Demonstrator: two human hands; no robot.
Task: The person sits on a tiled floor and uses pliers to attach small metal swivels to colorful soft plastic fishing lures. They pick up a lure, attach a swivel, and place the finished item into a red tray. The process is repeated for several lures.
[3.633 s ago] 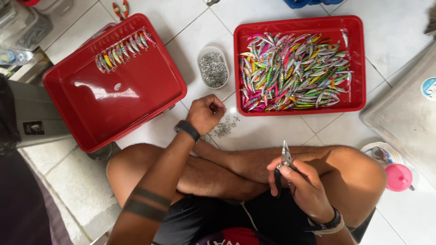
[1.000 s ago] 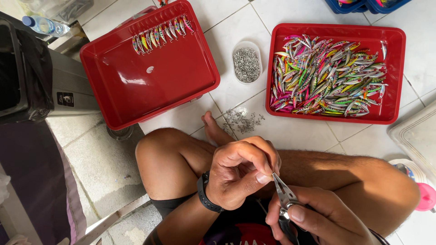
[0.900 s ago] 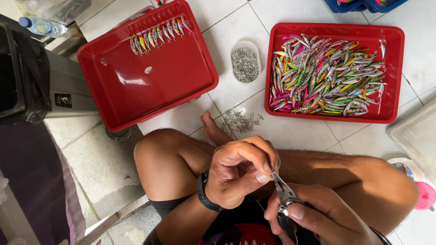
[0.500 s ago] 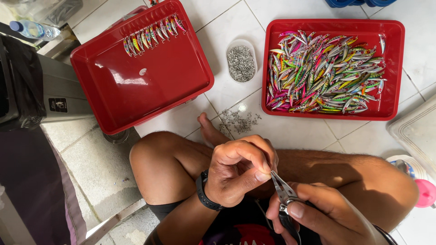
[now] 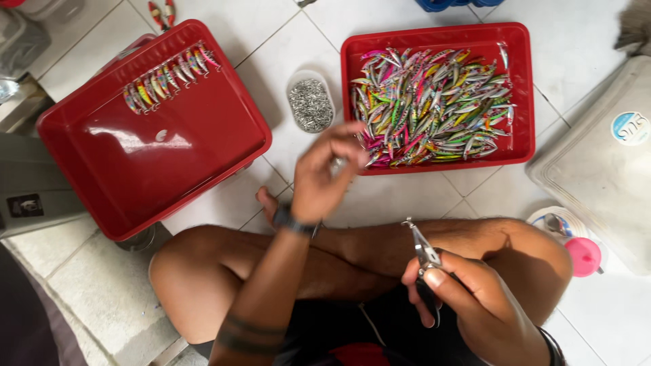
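Pliers: small metal pair, held upright over the person's crossed legs, tip pointing up and away from the body; a tiny metal piece seems to sit at the tip, too small to tell what.
Right hand: fingers closed around the pliers' handles, thumb pressed on the upper part.
Left hand: stretched out beyond the pliers toward the near left corner of the lure tray, fingers curled loosely and blurred; whether it pinches anything cannot be told. A dark band circles its wrist.
Lure tray: red, beyond the pliers, heaped with colourful fishing lures.
Dish: small white one just left of the lure tray, full of little metal rings.
Second tray: red, well left of the pliers, mostly bare, with a short row of lures along its far edge.
Pink cup: right of the pliers, past the knee.
Floor: white tiles.
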